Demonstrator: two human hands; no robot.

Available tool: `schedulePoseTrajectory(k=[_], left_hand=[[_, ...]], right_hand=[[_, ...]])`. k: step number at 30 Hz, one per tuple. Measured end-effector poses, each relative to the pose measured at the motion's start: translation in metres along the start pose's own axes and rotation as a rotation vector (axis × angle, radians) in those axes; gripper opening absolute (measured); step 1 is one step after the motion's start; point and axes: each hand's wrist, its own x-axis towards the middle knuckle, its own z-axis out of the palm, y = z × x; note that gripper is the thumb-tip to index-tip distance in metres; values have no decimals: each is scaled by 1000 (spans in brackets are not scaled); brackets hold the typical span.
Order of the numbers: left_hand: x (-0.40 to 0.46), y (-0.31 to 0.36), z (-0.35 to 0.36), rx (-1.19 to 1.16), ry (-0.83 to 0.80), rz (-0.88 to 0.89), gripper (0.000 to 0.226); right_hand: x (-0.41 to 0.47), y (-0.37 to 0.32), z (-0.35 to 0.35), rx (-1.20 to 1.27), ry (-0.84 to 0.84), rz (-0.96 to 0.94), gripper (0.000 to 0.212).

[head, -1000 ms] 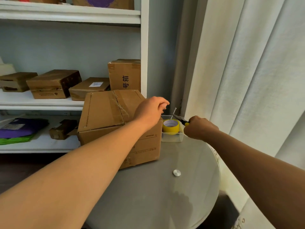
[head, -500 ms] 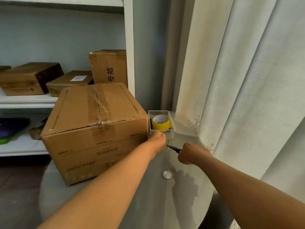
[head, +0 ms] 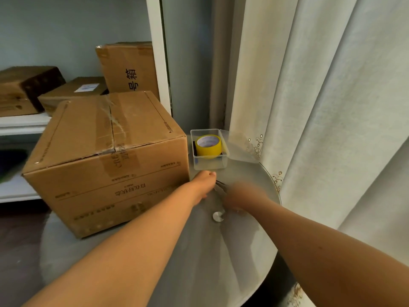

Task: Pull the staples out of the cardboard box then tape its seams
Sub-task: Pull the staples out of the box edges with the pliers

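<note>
The cardboard box (head: 106, 151) stands on the left of the round glass table (head: 199, 262), its top seam covered with wrinkled clear tape. A yellow tape roll (head: 208, 146) lies in a clear plastic container (head: 210, 165) just right of the box. My left hand (head: 204, 181) hovers at the box's lower right corner, in front of the container, its fingertips hidden behind the hand. My right hand (head: 241, 196), blurred by motion, grips dark pliers (head: 220, 186) whose jaws point at the left hand's fingers. No staple shows.
A small metal disc (head: 218, 216) sits at the table's centre, just below my hands. White curtains (head: 321, 107) hang close along the table's right edge. Behind the box, white shelves (head: 22, 125) hold several other cardboard boxes.
Both hands dropped from the box top and the container down to the table in front of the container. The thin metal piece seen at the pliers' tip earlier is out of sight.
</note>
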Motion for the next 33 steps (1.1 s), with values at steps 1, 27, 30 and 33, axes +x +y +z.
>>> schedulePoseTrajectory(k=[1, 27, 30, 33], left_hand=[[-2, 1, -2, 5, -1, 0, 40], [-148, 22, -201, 929, 390, 67, 48], [-158, 16, -214, 940, 316, 97, 46], [-163, 17, -221, 971, 274, 120, 39]], right_hand=[[0, 0, -1, 18, 1, 5, 36], [-71, -134, -75, 599, 358, -205, 50], [-70, -148, -70, 588, 341, -205, 47], [-61, -151, -74, 629, 320, -180, 48]])
